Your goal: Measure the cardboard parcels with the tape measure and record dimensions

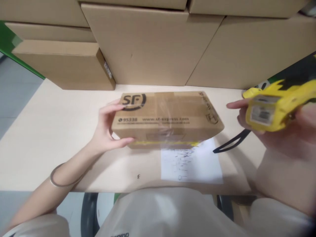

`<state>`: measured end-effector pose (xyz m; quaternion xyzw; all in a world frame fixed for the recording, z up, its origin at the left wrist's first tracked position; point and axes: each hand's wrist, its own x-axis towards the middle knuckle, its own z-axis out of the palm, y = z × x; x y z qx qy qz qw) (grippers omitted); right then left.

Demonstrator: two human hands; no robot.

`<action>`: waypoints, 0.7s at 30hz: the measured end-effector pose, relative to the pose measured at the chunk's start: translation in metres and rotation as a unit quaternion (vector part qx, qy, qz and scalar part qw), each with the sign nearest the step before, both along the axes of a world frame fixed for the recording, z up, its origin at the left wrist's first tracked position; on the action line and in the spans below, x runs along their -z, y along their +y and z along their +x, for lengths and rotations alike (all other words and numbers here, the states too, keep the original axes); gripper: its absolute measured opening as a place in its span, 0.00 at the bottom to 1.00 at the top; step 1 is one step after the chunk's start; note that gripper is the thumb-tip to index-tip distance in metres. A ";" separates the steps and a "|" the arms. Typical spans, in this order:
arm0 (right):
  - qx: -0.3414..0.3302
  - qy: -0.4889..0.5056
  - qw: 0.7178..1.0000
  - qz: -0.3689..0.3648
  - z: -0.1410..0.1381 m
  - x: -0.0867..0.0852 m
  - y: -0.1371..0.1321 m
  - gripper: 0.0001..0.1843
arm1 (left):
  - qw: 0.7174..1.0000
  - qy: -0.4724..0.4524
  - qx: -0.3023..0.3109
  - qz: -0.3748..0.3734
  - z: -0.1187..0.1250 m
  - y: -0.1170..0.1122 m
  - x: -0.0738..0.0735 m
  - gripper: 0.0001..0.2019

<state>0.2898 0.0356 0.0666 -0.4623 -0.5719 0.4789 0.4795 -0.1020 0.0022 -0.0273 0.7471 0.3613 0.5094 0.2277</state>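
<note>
A brown cardboard box (165,108) with SF printing and clear tape across its middle is tilted up off the table. My left hand (108,126) grips its left end, the thumb on the front side and the fingers on top. At the right, apart from the box, my right hand (278,128) is closed around a yellow handheld tool (265,110) with a white label on its end; blur hides its exact kind. One index finger points toward the box. A black strap loop (232,141) hangs below that hand. Under the box shows a yellow strip, partly hidden.
A white sheet with handwriting (192,164) lies on the pale table (118,171), partly beneath the box. Large cardboard boxes (153,46) form a wall at the back, and a flatter carton (61,69) leans at the back left. The table's front edge is close to my body.
</note>
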 end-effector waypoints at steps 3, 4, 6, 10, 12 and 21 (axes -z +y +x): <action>0.012 -0.070 0.991 0.111 -0.021 -0.008 0.007 0.14 | 0.999 0.018 0.038 0.035 -0.006 0.002 0.024 0.64; -0.012 -0.121 0.984 0.134 -0.031 -0.012 0.009 0.14 | 0.998 0.024 0.049 0.039 -0.008 0.003 0.030 0.71; -0.072 -0.222 0.955 0.184 -0.054 -0.022 0.014 0.17 | 0.996 0.039 0.072 0.043 -0.011 0.005 0.039 0.79; -0.200 -0.300 0.881 0.306 -0.110 -0.036 0.027 0.23 | 0.993 0.042 0.102 0.041 -0.014 0.007 0.045 0.78; -0.268 -0.305 0.857 0.317 -0.135 -0.036 0.031 0.22 | 0.992 0.039 0.110 0.044 -0.013 0.007 0.046 0.77; -0.362 -0.376 0.805 0.283 -0.158 -0.032 0.029 0.13 | 0.997 0.004 0.079 0.011 -0.012 0.004 0.056 0.73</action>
